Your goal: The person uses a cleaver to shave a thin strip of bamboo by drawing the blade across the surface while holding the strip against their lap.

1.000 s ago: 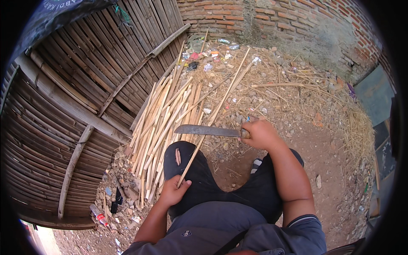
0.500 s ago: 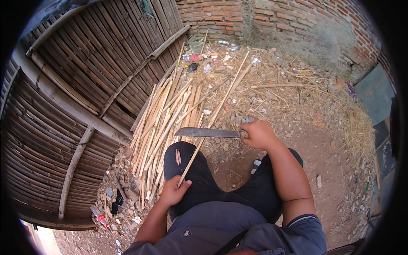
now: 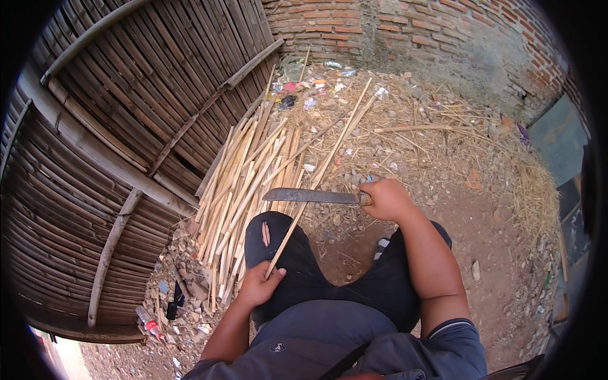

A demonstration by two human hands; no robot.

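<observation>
In my right hand [image 3: 384,197] is the handle of a machete [image 3: 310,196], its broad dark blade reaching left above my knee. The blade lies across a long, thin bamboo strip [image 3: 329,157]; whether they touch, I cannot tell. My left hand [image 3: 261,282] is closed round the near end of that strip, beside my left thigh. From there the strip slants away to the right, over my leg and on past the blade. To the left of it, a heap of pale bamboo strips [image 3: 235,190] lies on the ground.
A bamboo-slat wall [image 3: 120,145] rises on the left, a brick wall [image 3: 430,38] at the back. Straw, rubble and litter cover the far ground. A plastic bottle [image 3: 149,322] lies at the lower left, dry straw [image 3: 535,202] at the right. My knees [image 3: 269,237] are bent.
The machete has shifted very slightly to the right and up along with my right hand. My left hand keeps its hold on the strip in the same place.
</observation>
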